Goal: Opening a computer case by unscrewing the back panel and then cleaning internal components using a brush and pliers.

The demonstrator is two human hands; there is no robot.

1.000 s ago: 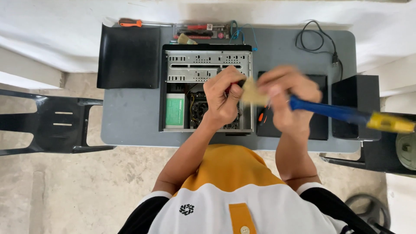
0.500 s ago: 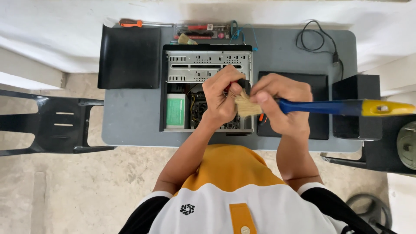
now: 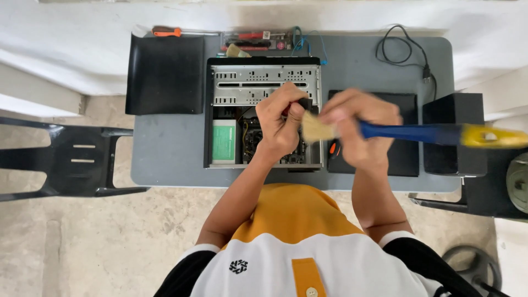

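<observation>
Right hand (image 3: 360,129) grips the blue-handled brush (image 3: 418,132), bristles swung back left against the small dark part clenched in the left hand (image 3: 283,124).

Shirt (image 3: 297,258): short-sleeved; orange at the shoulders, white across the chest, black sleeves. Orange button placket with one pale button. Small black geometric emblem, left chest. Forearms bare.

An open metal computer case (image 3: 264,88) lay mid-counter (image 3: 165,159), a flat black side panel (image 3: 165,74) to its left and another black panel (image 3: 404,159) to its right. Behind lay an orange-handled screwdriver (image 3: 166,32) and a coiled black cable (image 3: 404,52).
</observation>
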